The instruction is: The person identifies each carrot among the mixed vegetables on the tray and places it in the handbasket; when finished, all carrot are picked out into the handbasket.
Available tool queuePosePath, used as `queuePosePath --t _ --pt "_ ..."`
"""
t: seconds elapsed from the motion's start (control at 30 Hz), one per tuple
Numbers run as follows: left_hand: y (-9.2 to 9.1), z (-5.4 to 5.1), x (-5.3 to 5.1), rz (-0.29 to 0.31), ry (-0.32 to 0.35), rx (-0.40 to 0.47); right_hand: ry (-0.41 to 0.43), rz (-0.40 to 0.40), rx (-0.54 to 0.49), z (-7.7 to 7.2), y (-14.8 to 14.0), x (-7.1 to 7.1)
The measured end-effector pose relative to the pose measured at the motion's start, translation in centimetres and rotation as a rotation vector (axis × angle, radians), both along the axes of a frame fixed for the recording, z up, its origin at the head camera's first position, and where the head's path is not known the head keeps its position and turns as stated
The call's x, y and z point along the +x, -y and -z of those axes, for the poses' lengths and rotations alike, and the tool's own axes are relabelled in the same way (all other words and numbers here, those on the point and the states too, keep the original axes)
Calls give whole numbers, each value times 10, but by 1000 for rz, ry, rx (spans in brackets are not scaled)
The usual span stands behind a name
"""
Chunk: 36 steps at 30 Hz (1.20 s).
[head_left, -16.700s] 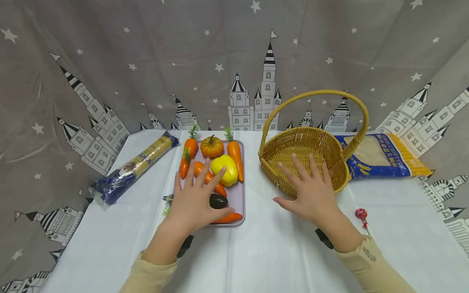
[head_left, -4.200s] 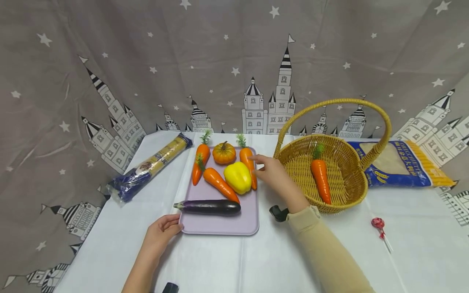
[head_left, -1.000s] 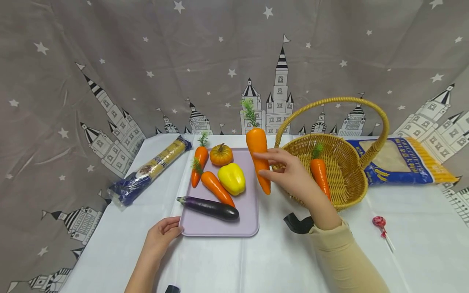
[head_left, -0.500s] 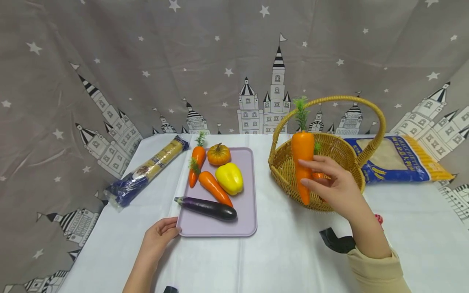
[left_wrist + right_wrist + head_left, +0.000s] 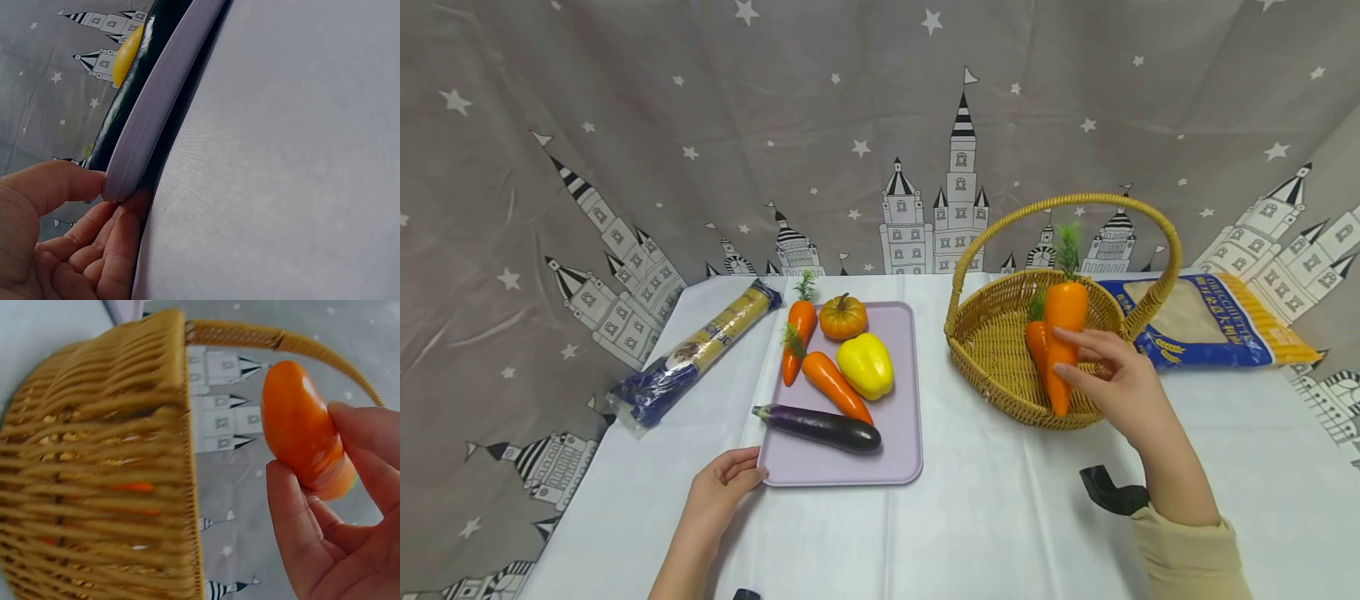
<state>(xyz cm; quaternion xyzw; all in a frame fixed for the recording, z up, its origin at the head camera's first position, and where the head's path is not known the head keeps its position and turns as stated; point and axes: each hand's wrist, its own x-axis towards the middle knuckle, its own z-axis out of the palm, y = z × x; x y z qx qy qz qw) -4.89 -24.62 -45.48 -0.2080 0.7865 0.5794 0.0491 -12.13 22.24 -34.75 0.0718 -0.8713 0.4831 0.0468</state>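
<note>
My right hand pinches a carrot between thumb and fingers, leafy top up, over the wicker basket. In the right wrist view this carrot is apart from the basket rim. Another carrot lies inside the basket, partly hidden behind the held one. My left hand grips the near left corner of the lilac tray, thumb and fingers on either side of its rim. On the tray are an eggplant, a yellow bell pepper, a small pumpkin and two carrots.
A long pasta packet lies left of the tray. Behind the basket to the right is a blue and yellow pasta bag. The basket's tall handle arches over it. A grey castle-print curtain stands behind the white-covered table.
From the tray's right side, my right hand has lifted the carrot and carried it right, over the basket. My left hand stays at the tray corner. The lollipop is now out of sight.
</note>
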Motion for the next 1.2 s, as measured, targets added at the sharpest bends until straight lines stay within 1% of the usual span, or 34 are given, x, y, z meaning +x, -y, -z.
queuePosePath --t 0.13,0.37,0.57,0.87,1.07,1.2 --pt "0 0 0 3 -1 2 45 26 35 6 -4 -5" --pt "0 -1 0 5 5 -15 53 58 156 13 -9 -15" --pt "0 0 0 5 1 -8 60 48 224 19 -15 -23" --pt "1 2 1 0 -16 19 121 49 418 29 -18 -32" --pt "1 1 0 -2 -10 4 123 34 484 31 -17 -39" --pt "1 1 0 -2 -14 4 143 24 517 33 -17 -43"
